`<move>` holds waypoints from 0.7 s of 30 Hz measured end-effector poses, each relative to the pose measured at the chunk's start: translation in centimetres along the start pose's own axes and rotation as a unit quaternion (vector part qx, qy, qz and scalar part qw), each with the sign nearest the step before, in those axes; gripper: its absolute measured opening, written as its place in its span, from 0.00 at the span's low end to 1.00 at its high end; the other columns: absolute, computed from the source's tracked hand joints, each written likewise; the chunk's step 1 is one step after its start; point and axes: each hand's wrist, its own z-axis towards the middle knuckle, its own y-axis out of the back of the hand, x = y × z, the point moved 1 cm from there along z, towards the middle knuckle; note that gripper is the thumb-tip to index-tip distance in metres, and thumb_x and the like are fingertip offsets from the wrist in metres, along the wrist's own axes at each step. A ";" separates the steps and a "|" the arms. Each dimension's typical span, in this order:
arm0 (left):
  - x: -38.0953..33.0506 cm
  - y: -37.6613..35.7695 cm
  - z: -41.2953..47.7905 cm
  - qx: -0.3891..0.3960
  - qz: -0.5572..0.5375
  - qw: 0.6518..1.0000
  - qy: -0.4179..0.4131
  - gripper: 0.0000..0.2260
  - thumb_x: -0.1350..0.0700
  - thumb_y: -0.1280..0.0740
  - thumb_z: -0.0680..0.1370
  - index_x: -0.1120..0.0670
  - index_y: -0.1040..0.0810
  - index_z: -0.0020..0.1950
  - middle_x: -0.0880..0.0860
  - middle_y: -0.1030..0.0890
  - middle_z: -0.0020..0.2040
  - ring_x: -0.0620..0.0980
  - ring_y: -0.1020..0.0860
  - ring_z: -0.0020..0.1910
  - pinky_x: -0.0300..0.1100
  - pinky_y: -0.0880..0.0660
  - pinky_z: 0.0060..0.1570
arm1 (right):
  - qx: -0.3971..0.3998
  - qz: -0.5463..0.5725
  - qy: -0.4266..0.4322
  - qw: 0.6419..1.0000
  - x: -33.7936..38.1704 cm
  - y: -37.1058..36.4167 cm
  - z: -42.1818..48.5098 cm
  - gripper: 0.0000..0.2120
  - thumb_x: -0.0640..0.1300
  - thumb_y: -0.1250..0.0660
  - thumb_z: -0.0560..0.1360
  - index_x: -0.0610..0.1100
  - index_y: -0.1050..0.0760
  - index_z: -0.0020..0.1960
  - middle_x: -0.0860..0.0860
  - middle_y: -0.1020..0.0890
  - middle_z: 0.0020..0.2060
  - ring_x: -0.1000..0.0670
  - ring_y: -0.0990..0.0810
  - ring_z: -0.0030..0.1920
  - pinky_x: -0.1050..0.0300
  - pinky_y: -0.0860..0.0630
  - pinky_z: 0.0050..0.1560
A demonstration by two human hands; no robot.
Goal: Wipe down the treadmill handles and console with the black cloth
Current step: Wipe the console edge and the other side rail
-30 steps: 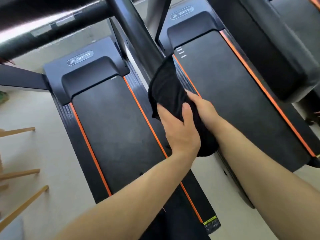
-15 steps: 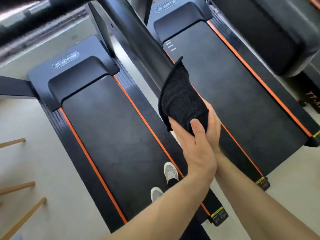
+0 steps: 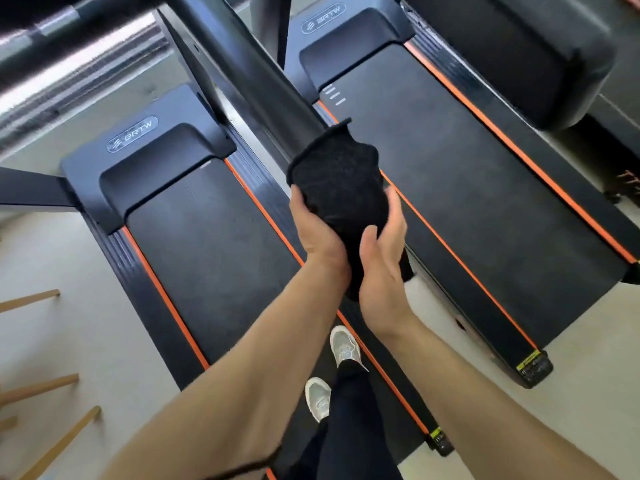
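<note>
Black cloth point(image 3: 341, 181) sat bunched over the lower end of the treadmill handle point(image 3: 256, 81), our left grip point(image 3: 318, 237) and right grip point(image 3: 381, 270) both curled round it from either side, presumably so the fabric sleeved the bar for wiping.

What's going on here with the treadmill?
A person stands on a treadmill, cleaning it. Both the left hand and the right hand grip a black cloth bunched over the near end of the black handle. A second treadmill sits alongside to the right.
</note>
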 end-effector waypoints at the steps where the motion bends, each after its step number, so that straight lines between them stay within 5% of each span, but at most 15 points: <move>1: 0.4 0.2 -0.2 -0.011 -0.020 1.000 0.018 0.23 0.38 0.41 0.80 0.54 0.17 0.57 0.57 0.15 0.55 0.56 0.17 0.51 0.48 0.21 0.54 | 0.010 0.037 -0.012 0.999 0.7 0.1 1.1 0.30 0.58 0.47 0.81 0.46 0.41 0.79 0.51 0.35 0.76 0.53 0.38 0.77 0.44 0.40 0.76; 4: 3.4 0.3 -2.2 -0.081 -0.017 0.996 0.043 0.20 0.39 0.41 0.81 0.52 0.18 0.54 0.54 0.17 0.58 0.55 0.19 0.56 0.49 0.24 0.62 | 0.059 0.106 -0.080 0.989 2.6 1.4 5.8 0.19 0.48 0.46 0.84 0.42 0.25 0.68 0.54 0.17 0.60 0.56 0.22 0.64 0.57 0.27 0.66; 7: 2.7 -0.6 -2.9 -0.140 0.005 0.989 0.046 0.22 0.38 0.40 0.78 0.54 0.19 0.54 0.54 0.19 0.64 0.58 0.21 0.62 0.52 0.28 0.68 | 0.073 0.125 -0.119 0.982 3.3 1.6 7.4 0.16 0.43 0.43 0.82 0.44 0.20 0.62 0.52 0.15 0.56 0.53 0.19 0.62 0.56 0.26 0.65; 9: 0.4 -1.2 -1.5 -0.152 0.027 0.987 0.053 0.19 0.41 0.39 0.77 0.53 0.18 0.56 0.55 0.17 0.59 0.59 0.19 0.58 0.54 0.25 0.64 | 0.043 0.144 -0.140 0.979 2.2 1.5 5.1 0.17 0.47 0.46 0.84 0.47 0.21 0.63 0.53 0.15 0.57 0.54 0.19 0.62 0.55 0.25 0.63; 13: -3.1 -2.1 0.1 -0.157 0.100 0.982 0.035 0.23 0.38 0.41 0.77 0.50 0.19 0.62 0.53 0.16 0.55 0.57 0.19 0.55 0.53 0.23 0.60 | 0.027 0.013 -0.061 0.998 1.1 1.4 0.9 0.23 0.60 0.48 0.82 0.55 0.33 0.74 0.54 0.26 0.70 0.49 0.29 0.72 0.41 0.33 0.72; 15: -2.5 -2.2 -1.9 -0.132 0.148 0.980 0.004 0.24 0.35 0.43 0.78 0.49 0.21 0.62 0.53 0.16 0.56 0.55 0.19 0.55 0.49 0.24 0.59 | 0.041 -0.072 -0.018 0.996 3.5 1.2 3.2 0.20 0.55 0.46 0.82 0.54 0.31 0.72 0.59 0.24 0.65 0.54 0.27 0.68 0.52 0.32 0.68; 16: -2.2 -2.4 -2.6 -0.120 0.186 0.975 -0.030 0.24 0.36 0.45 0.79 0.49 0.23 0.63 0.52 0.17 0.57 0.53 0.20 0.55 0.48 0.26 0.59 | 0.062 -0.136 0.004 0.989 5.5 1.0 4.5 0.18 0.51 0.45 0.83 0.51 0.29 0.70 0.60 0.22 0.60 0.54 0.24 0.64 0.59 0.31 0.61; 18: -3.1 -2.8 -2.4 -0.120 0.245 0.958 -0.088 0.22 0.39 0.48 0.82 0.52 0.26 0.66 0.51 0.20 0.57 0.54 0.22 0.56 0.47 0.29 0.62 | 0.137 -0.266 0.018 0.954 8.3 -0.2 7.6 0.15 0.46 0.45 0.84 0.49 0.28 0.68 0.52 0.19 0.55 0.46 0.22 0.59 0.55 0.33 0.48; 21: -7.7 -4.2 1.1 -0.133 0.245 0.959 -0.061 0.29 0.35 0.49 0.80 0.55 0.22 0.62 0.55 0.18 0.55 0.57 0.20 0.55 0.53 0.26 0.63 | 0.211 -0.350 -0.031 0.912 9.7 -3.4 13.1 0.17 0.51 0.50 0.85 0.48 0.31 0.69 0.43 0.21 0.64 0.39 0.25 0.63 0.51 0.35 0.50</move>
